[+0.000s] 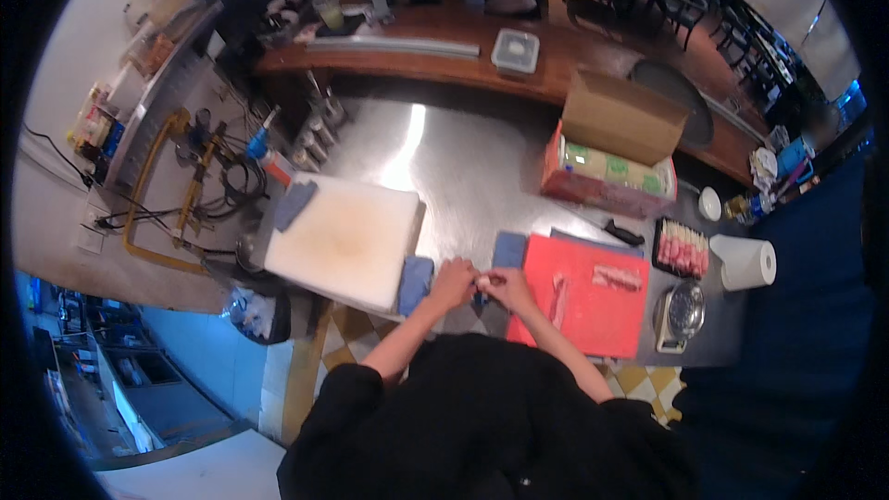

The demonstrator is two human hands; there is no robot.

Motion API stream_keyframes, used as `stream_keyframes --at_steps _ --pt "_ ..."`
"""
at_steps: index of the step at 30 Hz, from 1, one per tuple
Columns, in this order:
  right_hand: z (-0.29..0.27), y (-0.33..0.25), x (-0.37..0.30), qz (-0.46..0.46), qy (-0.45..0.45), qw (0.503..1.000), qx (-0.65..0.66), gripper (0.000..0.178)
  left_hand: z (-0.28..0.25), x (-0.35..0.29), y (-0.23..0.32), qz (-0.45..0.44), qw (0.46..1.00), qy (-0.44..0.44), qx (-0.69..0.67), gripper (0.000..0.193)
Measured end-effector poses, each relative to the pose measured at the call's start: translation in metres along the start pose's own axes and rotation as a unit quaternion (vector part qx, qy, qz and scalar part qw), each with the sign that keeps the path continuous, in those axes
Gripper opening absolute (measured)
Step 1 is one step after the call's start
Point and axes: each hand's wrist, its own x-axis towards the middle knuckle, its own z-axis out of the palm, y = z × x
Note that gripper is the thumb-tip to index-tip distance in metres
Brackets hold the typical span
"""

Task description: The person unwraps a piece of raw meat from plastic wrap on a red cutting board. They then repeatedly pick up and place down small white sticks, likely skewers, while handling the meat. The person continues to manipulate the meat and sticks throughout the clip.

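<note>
My left hand (454, 283) and my right hand (508, 289) meet above the front edge of the steel counter, fingertips close together. Both have their fingers drawn in around something small between them, too small to make out. Just right of my right hand lies a red cutting board (593, 326). On it are one strip of meat (558, 301) near its middle and another piece of meat (618, 277) toward the far right. A blue cloth (509, 248) lies beyond my right hand, and another blue cloth (417, 283) is left of my left hand.
A thick white cutting board (343, 241) stands left. Behind the red board are a black-handled knife (624, 233) and an open cardboard box (607, 183). To the right sit a black tray of meat rolls (682, 248), a scale (681, 315) and a paper towel roll (745, 263).
</note>
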Motion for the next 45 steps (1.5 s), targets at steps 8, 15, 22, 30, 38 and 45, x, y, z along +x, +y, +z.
stream_keyframes --at_steps 8,15,22,30,38,45 --pt "0.002 0.006 0.003 -0.065 0.009 0.995 -0.069 0.019 0.001 -0.004 0.003 -0.011 1.000 0.009 -0.025 0.022" --pt "0.005 0.003 -0.001 -0.068 0.021 0.997 -0.037 0.016 -0.004 -0.008 -0.001 0.037 0.996 0.065 -0.057 0.025" --pt "-0.001 -0.009 -0.010 -0.071 0.046 0.993 -0.081 0.014 -0.002 -0.014 -0.008 0.106 0.989 0.083 -0.054 0.032" --pt "-0.024 -0.014 -0.008 -0.074 0.108 0.987 -0.095 0.014 0.001 -0.018 -0.024 0.071 0.993 0.048 -0.080 0.033" --pt "-0.053 -0.027 -0.016 -0.014 0.112 0.992 0.059 0.013 -0.011 -0.014 -0.017 0.040 0.989 0.067 -0.123 0.036" --pt "-0.109 -0.008 -0.053 0.010 0.132 0.963 0.236 0.010 -0.026 -0.009 -0.003 0.062 0.977 0.145 -0.146 0.038"
